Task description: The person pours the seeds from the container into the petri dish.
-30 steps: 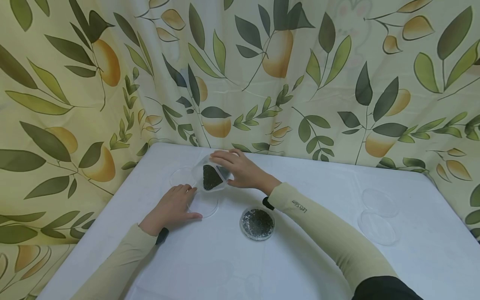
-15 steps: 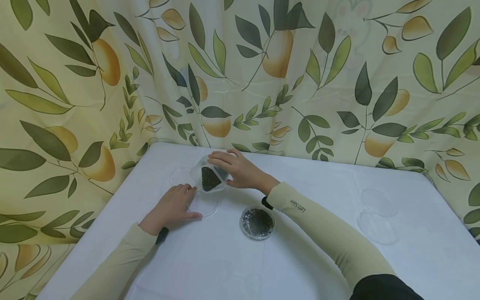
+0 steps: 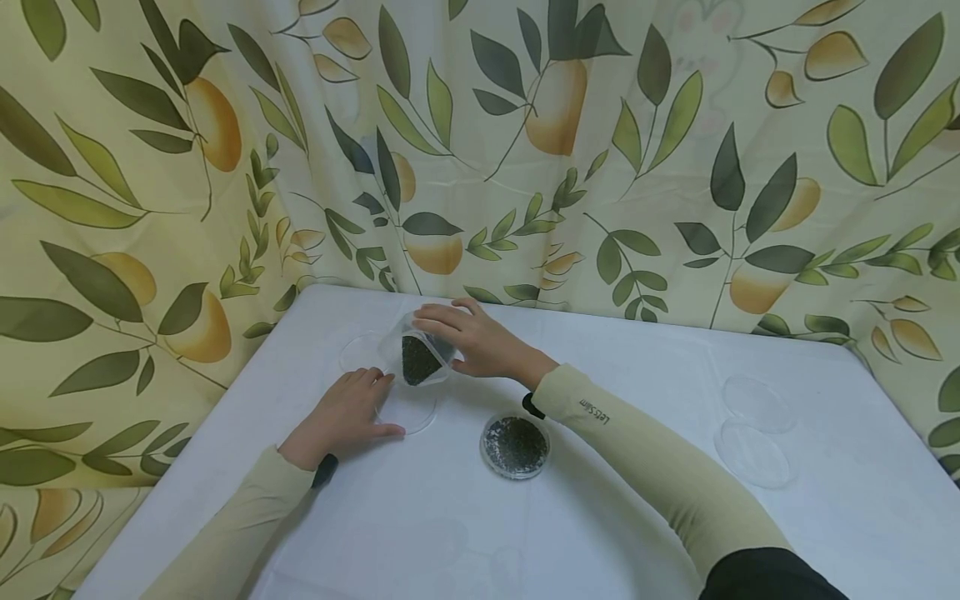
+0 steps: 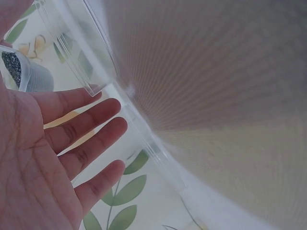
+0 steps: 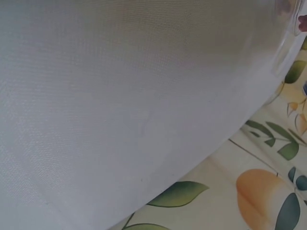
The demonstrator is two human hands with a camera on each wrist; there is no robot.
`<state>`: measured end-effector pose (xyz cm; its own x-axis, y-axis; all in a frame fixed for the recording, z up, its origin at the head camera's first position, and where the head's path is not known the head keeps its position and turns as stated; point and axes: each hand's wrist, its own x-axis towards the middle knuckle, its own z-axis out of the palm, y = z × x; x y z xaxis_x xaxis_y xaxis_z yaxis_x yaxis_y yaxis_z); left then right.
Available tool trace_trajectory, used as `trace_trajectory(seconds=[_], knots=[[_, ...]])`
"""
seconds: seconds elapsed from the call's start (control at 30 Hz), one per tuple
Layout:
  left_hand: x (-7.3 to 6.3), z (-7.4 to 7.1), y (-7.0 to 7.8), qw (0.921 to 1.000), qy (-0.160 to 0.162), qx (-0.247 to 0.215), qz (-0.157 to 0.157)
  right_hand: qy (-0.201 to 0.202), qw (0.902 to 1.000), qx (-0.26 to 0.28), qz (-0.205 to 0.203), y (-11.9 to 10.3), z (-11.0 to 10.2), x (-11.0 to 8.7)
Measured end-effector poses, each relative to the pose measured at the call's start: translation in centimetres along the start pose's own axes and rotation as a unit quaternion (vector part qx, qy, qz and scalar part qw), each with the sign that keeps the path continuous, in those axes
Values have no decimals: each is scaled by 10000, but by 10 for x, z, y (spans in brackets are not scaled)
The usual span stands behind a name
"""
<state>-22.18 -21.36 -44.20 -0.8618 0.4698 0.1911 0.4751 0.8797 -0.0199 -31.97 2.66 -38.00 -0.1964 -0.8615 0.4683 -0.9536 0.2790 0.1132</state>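
Observation:
My right hand (image 3: 480,337) grips a translucent plastic cup (image 3: 442,346) that holds dark, soil-like grains (image 3: 420,361). The cup is tipped, its mouth facing down and to the left, over a clear petri dish (image 3: 416,412) on the table. At the left of that dish lies my left hand (image 3: 341,417), thumb and index finger spread along its edge. In the left wrist view the fingers (image 4: 93,129) are nearly straight, the index fingertip right at the dish rim. The right wrist view shows mostly white cloth.
Nearer me stands a petri dish (image 3: 515,446) filled with dark grains and pale specks. Another clear round piece (image 3: 356,337) lies behind my left hand. Two clear round pieces (image 3: 756,454) lie at the right. A patterned curtain (image 3: 480,183) hangs along the back of the white table (image 3: 630,533).
The cup in my right hand has shifted slightly left and tipped a little further, its grains sliding toward the lower rim. My left hand has stayed in place.

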Motion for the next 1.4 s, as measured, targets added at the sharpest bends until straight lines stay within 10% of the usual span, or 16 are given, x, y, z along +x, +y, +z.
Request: trace_trajectory(seconds=[1.4], knots=[[1, 0, 0, 9995, -221, -145, -160, 73, 9999, -100, -62, 3, 0, 1]])
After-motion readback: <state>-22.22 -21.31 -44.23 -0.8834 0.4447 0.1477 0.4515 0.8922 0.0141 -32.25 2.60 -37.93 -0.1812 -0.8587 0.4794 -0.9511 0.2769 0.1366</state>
